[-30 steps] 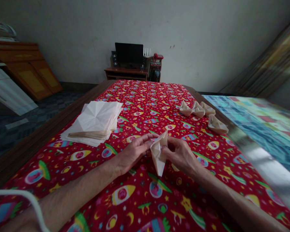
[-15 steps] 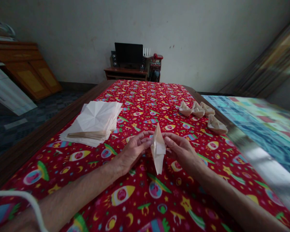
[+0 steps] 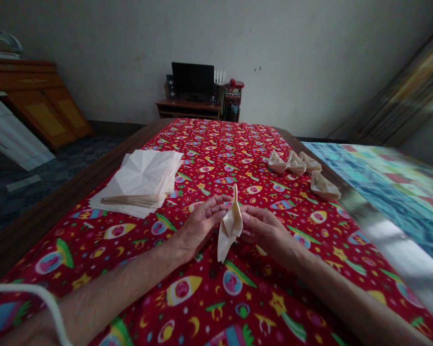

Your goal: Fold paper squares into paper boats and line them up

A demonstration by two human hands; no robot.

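Note:
Between my two hands stands a folded paper boat (image 3: 231,225) of cream paper, its long axis running toward and away from me. My left hand (image 3: 204,223) pinches it from the left, with fingertips partly hidden behind the paper. From the right, my right hand (image 3: 261,228) grips its side between thumb and fingers. To the left lies a stack of creased paper sheets (image 3: 142,175), the top one marked with folds that fan out from its middle. Several finished-looking paper boats (image 3: 324,186) sit in a group at the right edge of the cloth.
A red patterned tablecloth (image 3: 202,298) covers the dark wooden table (image 3: 29,230). A white cable (image 3: 39,290) crosses my left forearm. Beyond the table are a monitor (image 3: 193,79) and a red telephone (image 3: 236,84). On the right is a bed with a patchwork cover (image 3: 393,187).
The folded paper has been turned between my hands, its near tip swinging left. My right hand shifted its grip along the right side; my left hand stayed near the same spot.

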